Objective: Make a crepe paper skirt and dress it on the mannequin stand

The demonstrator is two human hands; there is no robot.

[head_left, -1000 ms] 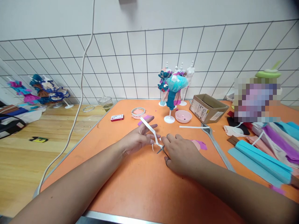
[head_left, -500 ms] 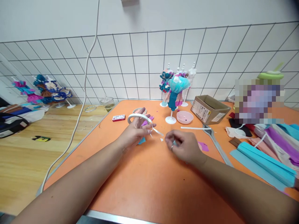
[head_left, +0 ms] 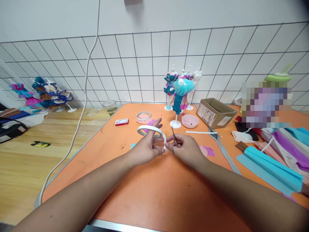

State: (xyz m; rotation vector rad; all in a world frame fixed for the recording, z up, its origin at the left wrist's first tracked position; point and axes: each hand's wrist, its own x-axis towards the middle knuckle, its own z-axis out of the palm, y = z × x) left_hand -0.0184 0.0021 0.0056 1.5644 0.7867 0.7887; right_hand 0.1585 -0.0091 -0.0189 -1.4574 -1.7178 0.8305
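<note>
Both of my hands meet above the middle of the orange table [head_left: 149, 193]. A white tape roll [head_left: 151, 130] hangs on the raised fingers of my left hand [head_left: 146, 147], and its loose end runs down to my pinched thumb and finger. My right hand [head_left: 187, 149] is closed around small scissors [head_left: 173, 135], whose blades point up beside the tape end. A blue paper scrap [head_left: 132, 145] lies just left of my left hand. Pink and purple paper scraps [head_left: 206, 150] lie right of my right hand.
At the back of the table stand small mannequins in paper dresses [head_left: 181, 91], a pink bowl [head_left: 190, 120], a cardboard box [head_left: 214, 112], another tape roll [head_left: 143, 116] and a red-white packet [head_left: 121, 121]. Folded crepe paper [head_left: 270, 167] is piled at the right. A cord [head_left: 82, 106] hangs at the left.
My right hand moved left and up to the tape end, and the scissors now point upward. The tape roll stayed on my left fingers. My hands came together.
</note>
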